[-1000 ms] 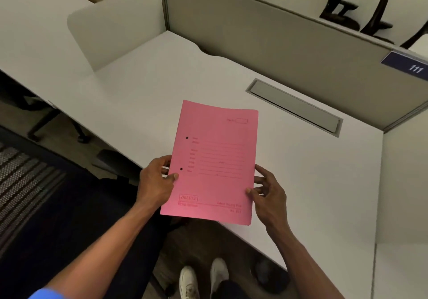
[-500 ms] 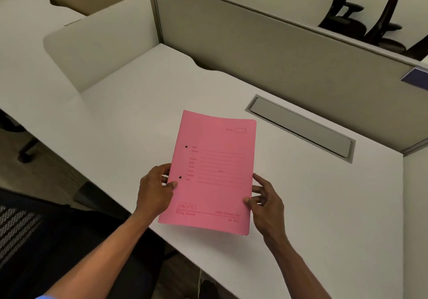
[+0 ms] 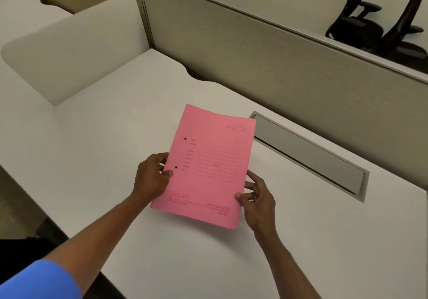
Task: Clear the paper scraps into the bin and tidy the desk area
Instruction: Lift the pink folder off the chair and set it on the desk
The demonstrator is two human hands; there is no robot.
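We see the left hand (image 3: 151, 178) pinching the left edge of the pink file folder (image 3: 208, 164), thumb on top just below the lower punch hole. The folder spans between both sets of fingers, over the white desk (image 3: 92, 150). Right hand (image 3: 259, 200) grips its right edge: thumb on the cover, fingers spread loosely, cable tray (image 3: 308, 155) beyond them.

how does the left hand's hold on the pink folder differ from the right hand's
The left hand grips the pink folder at its punched-hole edge, about midway up, thumb on top near the lower hole. The right hand pinches the opposite edge nearer the bottom corner, with its other fingers spread loosely. Both hold the folder over the white desk.
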